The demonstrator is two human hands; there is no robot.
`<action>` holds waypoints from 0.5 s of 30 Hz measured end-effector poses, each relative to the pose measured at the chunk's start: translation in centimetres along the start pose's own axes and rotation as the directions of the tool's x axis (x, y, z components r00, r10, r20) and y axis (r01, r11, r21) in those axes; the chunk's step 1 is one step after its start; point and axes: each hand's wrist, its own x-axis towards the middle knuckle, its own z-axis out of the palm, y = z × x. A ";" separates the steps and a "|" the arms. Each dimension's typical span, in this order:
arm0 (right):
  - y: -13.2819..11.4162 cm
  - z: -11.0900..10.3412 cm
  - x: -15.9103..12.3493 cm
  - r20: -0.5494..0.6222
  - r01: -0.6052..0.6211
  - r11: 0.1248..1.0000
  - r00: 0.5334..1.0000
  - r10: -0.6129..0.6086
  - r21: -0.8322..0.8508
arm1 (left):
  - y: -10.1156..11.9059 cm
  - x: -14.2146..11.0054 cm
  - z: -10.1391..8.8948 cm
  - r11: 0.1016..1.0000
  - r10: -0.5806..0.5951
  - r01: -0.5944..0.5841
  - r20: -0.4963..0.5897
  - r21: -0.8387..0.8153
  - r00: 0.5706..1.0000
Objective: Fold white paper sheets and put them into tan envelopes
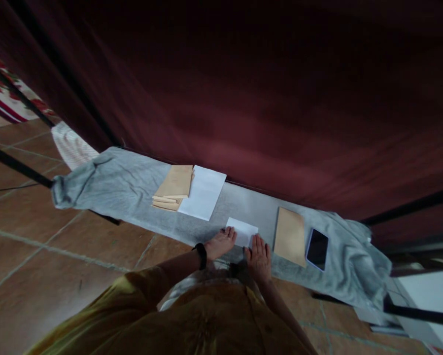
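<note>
A small white sheet of paper (242,230), seemingly folded, lies flat on the grey cloth in front of me. My left hand (221,243) rests on its left edge with the fingers stretched out. Over its lower right corner, my right hand (258,257) lies flat, fingers extended. Neither hand grips anything. To the left are larger white paper (205,193) and a stack of brown envelopes (176,182). A single brown envelope (289,237) is to the right of my right hand.
A phone (318,249) lies right of the single envelope. The grey cloth (121,182) covers a narrow bench and bunches up at both ends. Dark red curtain (243,123) hangs along the far side. Black metal poles (17,163) stand at both ends above the tiled floor (77,276).
</note>
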 end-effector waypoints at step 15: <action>1.4 -1.6 1.8 0.071 -0.014 0.990 0.997 0.004 0.139 | -0.9 0.5 -2.3 0.973 -0.086 0.088 0.020 -0.213 0.996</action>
